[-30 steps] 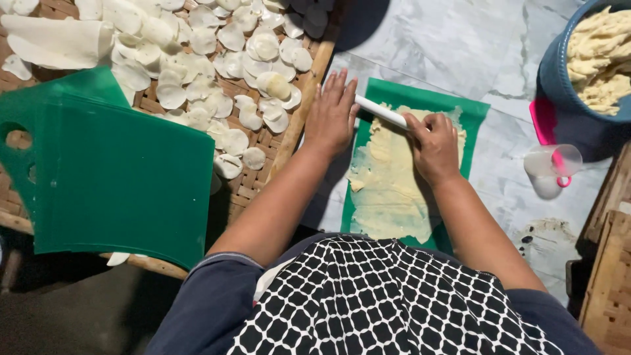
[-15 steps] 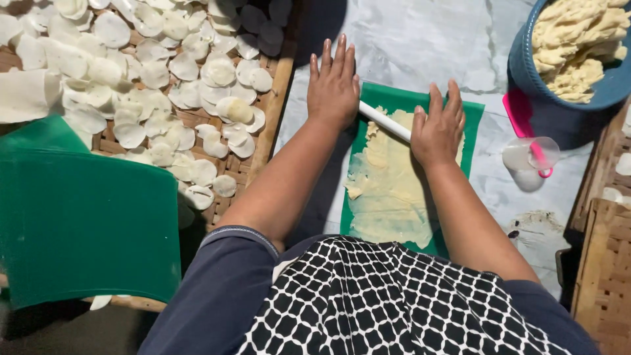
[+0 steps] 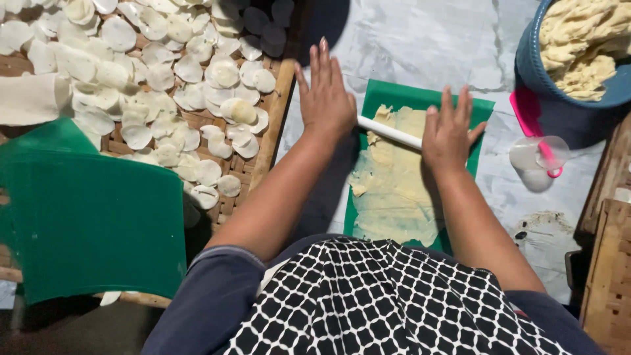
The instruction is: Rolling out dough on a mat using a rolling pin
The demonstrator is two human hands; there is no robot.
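A thin white rolling pin (image 3: 390, 132) lies across a flattened sheet of pale dough (image 3: 393, 181) on a green mat (image 3: 397, 96). My left hand (image 3: 325, 98) presses flat on the pin's left end, fingers straight and spread, reaching past the mat onto the floor. My right hand (image 3: 448, 130) presses flat on the pin's right end, fingers extended toward the mat's far edge. Neither hand curls around the pin.
A woven tray (image 3: 281, 105) on the left carries several thin dough discs (image 3: 227, 73). A green sheet (image 3: 92, 223) lies at the lower left. A blue basin of dough (image 3: 578, 59) stands at the upper right, with a pink-handled clear cup (image 3: 539, 148) beside it. Wooden boards (image 3: 608, 256) sit on the right.
Both hands have pushed the rolling pin away from me along the dough, from the sheet's middle toward the mat's far end. The view has shifted down and left.
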